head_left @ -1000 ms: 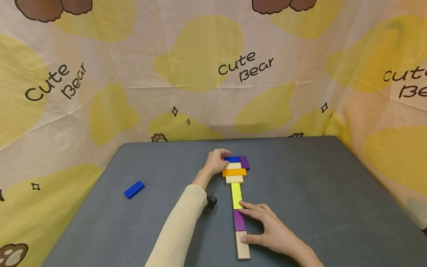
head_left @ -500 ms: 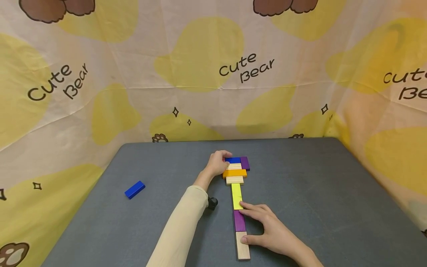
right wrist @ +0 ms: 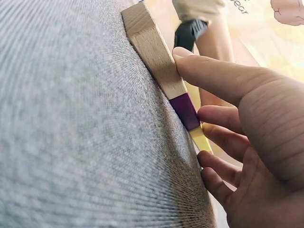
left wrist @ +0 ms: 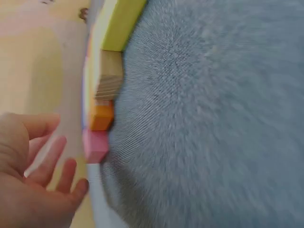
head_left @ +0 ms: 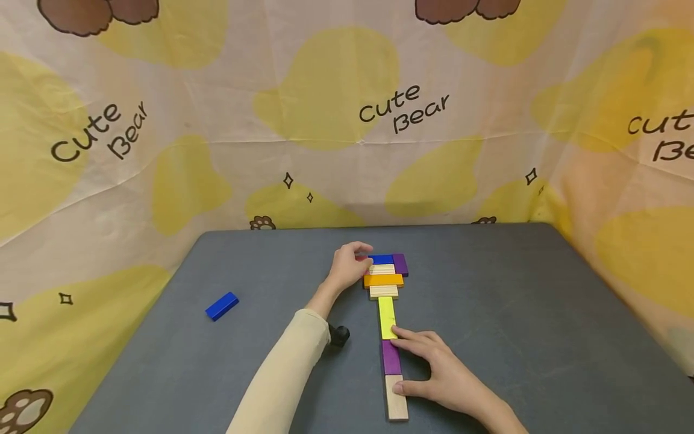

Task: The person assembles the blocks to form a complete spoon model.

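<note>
My left hand (head_left: 347, 265) is at the upper left of a flat figure of wooden blocks, fingers loosely bent and holding nothing. In the left wrist view it stands a little apart from a pink block (left wrist: 96, 146). Beside it lie a blue block (head_left: 381, 259), a purple block (head_left: 400, 264), plain ridged blocks (head_left: 384, 292) and an orange block (head_left: 384, 280). A stem of yellow (head_left: 387, 316), purple (head_left: 391, 357) and plain wood (head_left: 396, 405) blocks runs toward me. My right hand (head_left: 447, 377) rests along it, thumb on the plain block, fingertips near the yellow-purple joint.
A loose blue block (head_left: 221, 306) lies on the grey table (head_left: 520, 313) to the left. A black wrist device (head_left: 339, 336) sits under the left sleeve. Behind the table hangs a printed cloth (head_left: 336, 120).
The left hand has drawn back slightly to the left, baring more of the blue block's end. The right hand stays in place on the stem, and the blocks keep their arrangement.
</note>
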### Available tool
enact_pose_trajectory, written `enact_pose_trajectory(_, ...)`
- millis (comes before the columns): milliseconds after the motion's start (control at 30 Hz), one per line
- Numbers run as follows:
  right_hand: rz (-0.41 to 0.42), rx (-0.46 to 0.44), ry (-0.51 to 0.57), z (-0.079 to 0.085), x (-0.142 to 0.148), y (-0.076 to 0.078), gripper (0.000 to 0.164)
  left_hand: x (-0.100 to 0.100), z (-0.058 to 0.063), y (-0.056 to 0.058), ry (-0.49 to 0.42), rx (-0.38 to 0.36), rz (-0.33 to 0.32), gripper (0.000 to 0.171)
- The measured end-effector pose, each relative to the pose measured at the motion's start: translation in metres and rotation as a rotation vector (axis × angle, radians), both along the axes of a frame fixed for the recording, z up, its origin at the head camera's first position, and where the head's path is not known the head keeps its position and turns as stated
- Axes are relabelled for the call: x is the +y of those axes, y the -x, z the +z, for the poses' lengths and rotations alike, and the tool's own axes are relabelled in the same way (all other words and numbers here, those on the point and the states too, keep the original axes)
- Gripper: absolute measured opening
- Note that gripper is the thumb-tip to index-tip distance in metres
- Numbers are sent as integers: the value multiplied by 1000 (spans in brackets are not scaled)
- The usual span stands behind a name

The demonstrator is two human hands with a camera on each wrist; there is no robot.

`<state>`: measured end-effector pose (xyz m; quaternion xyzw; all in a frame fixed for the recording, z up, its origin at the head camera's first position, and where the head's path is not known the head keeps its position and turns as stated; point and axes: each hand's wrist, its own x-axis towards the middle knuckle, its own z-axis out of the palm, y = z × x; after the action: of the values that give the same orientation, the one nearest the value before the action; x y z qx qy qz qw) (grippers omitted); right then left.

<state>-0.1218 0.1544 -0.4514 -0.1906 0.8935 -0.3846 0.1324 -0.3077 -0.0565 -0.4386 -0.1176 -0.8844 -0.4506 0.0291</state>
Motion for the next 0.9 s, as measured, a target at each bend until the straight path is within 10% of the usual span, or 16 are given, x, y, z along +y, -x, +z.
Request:
enact_pose_trajectory(533,-5,33,5,0,0,-2,75,-118,39,-82,-34,9,51,35)
enact_pose_trajectory(900,11,67,3,-3,2,-2,75,-205,24,-139,-16,58,276,41)
